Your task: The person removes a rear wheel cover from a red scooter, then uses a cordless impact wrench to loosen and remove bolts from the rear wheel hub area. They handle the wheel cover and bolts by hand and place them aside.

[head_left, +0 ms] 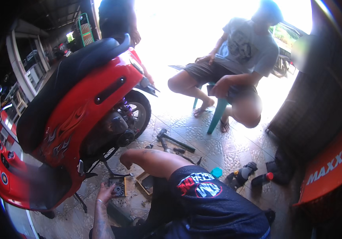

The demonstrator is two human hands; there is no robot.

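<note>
My left hand (106,192), with a band at the wrist, is closed at the left edge of a small yellow-edged box (124,191). Inside that box sits a dark round part with teeth like a gear (119,189). My right hand (125,160) is bent downward near the underside of a red scooter (95,83); its fingers are mostly hidden. Just below it a dark metal tool (121,174) lies on the floor. A second yellow-edged tray (142,185) with dark pieces stands to the right, partly behind my arm.
A hammer (177,141) and other tools lie beyond my right arm. Further right are a turquoise cup (216,172), a power tool (242,173) and a red-capped bottle (262,179). A person (242,51) sits on a green chair (218,115); another person (117,18) stands behind the scooter.
</note>
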